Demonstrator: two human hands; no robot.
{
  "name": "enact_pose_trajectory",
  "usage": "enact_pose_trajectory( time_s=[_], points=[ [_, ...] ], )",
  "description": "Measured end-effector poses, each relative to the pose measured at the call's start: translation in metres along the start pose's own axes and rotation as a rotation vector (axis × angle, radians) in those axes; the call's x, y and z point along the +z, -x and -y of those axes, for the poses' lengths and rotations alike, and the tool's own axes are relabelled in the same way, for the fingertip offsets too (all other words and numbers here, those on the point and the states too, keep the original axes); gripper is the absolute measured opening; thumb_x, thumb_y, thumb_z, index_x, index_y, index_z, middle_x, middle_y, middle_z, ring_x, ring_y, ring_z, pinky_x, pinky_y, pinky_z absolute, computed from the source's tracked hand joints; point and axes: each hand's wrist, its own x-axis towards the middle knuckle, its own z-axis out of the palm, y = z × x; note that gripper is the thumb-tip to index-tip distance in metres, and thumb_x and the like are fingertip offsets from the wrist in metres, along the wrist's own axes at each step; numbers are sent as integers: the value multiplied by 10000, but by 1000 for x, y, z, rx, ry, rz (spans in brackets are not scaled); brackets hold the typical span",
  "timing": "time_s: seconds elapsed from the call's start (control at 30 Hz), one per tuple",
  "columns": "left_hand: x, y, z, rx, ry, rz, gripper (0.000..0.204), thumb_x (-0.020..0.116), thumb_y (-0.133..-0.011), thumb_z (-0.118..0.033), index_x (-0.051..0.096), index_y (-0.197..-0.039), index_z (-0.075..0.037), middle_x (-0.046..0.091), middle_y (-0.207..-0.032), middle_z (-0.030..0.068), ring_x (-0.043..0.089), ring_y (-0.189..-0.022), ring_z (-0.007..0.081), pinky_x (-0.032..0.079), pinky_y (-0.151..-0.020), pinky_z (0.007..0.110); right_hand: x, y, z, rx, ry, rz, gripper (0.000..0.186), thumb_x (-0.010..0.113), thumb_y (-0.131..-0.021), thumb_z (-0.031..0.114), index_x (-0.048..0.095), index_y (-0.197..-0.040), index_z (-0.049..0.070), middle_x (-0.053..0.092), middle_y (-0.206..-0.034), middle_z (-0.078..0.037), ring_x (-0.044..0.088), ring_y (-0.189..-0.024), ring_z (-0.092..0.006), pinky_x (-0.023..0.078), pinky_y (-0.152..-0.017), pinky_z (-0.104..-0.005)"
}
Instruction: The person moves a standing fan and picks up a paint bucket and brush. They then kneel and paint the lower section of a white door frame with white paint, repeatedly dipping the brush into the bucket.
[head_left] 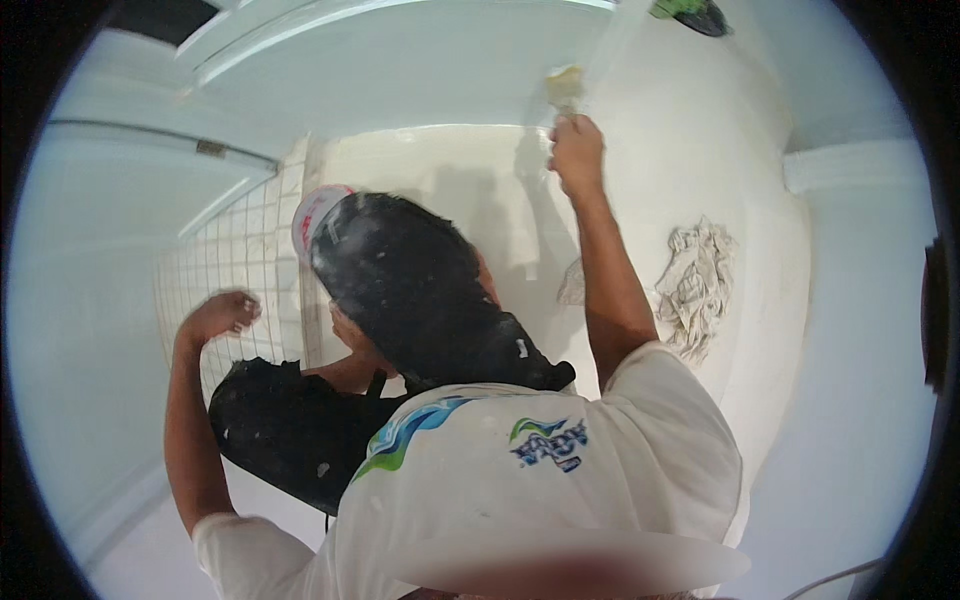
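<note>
My right hand (578,155) is closed around a paintbrush (565,88), its arm stretched far forward. The brush has a pale yellowish tip and is up against the light wall (420,80). My left hand (222,315) hangs in front of my left knee, over the small white tiles (240,240). Its fingers are loosely curled and a little apart, slightly blurred, and nothing shows in them. A white container with red markings (318,222) stands beside my right knee, which hides most of it.
A crumpled pale cloth (695,285) lies on the cream floor (660,150) to the right of my right arm. At the far right are a green and a black item (695,14). Light walls close in on both sides, and a cable (835,578) runs at the lower right.
</note>
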Motion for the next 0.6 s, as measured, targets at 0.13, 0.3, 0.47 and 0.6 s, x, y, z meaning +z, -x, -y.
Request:
enact_pose_trajectory(
  time_s=[0.13,0.3,0.47,0.6],
  points=[
    [-15,-88,-9,16,43,-127,663,722,-1009,-420,594,-1509,-5,735,-1272,147,726,-1091,261,618,-927,420,-3,57,37,81,148,4,285,617,-1065,257,663,-940,4,623,-802,-43,527,-601,-110,480,-475,-313],
    [12,-168,28,34,568,-187,597,714,-999,-346,588,-1397,82,682,-1273,232,736,-933,307,638,-790,437,8,116,8,172,300,76,369,585,-1112,338,724,-1084,-3,629,-790,-44,497,-542,-90,425,-456,-281],
    [10,-199,88,27,1034,-232,442,637,-976,-125,578,-1347,108,725,-1092,213,762,-893,314,680,-730,472,34,162,-16,221,351,116,363,573,-1124,327,728,-1139,-1,633,-783,-35,466,-516,-74,404,-449,-273],
    [28,-202,93,45,1167,-273,468,597,-874,61,574,-1340,103,737,-1101,245,798,-841,348,712,-698,500,64,188,13,174,391,64,406,555,-1107,314,676,-918,-24,579,-726,-38,489,-593,-137,426,-588,-351]
  ],
)
